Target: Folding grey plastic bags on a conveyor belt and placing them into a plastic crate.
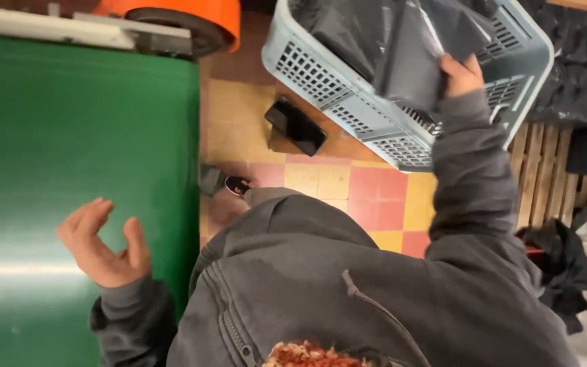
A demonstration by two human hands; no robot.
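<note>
Below our grey hoodie [348, 285], our left hand [103, 245] hovers spread and empty over the green belt [69, 136], while upper right our right hand [462, 75] grips a black bag [402, 61] in the crate [348, 102].

Green conveyor belt [69, 170], checkered floor tiles [368, 190], wooden pallet [545, 170].

free: green belt [69, 136] under left hand [103, 248] | blocked: basket [348, 88] right

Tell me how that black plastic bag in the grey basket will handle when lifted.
The black plastic bag looks thin and creased, so it will likely be floppy and sag. Its glossy sheen suggests it may slip in the right hand. It probably lifts lightly out of the grey basket.
</note>
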